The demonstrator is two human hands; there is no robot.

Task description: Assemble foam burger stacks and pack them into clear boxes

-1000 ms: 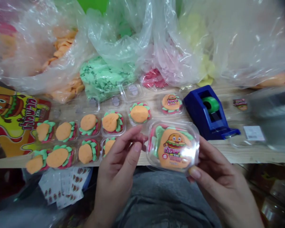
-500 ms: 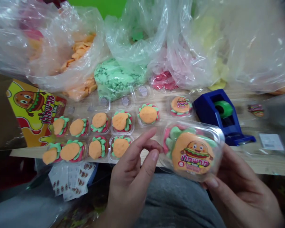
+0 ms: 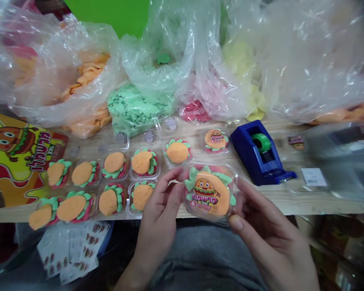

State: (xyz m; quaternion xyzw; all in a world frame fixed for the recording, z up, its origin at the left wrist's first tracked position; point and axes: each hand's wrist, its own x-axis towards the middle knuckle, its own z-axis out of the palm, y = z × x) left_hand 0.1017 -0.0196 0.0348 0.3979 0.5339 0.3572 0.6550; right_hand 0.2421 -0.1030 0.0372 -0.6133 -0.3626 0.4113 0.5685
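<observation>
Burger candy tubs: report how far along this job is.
Looks done: one stickered tub by the tape dispenser. In hand: a stickered tub between the left hand and right hand. Apparently left: the unstickered tubs in rows on the table.

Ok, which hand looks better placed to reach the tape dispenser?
Probably the right hand: it holds the side of the tub nearest the tape dispenser, while the left hand is on the other side.
</observation>
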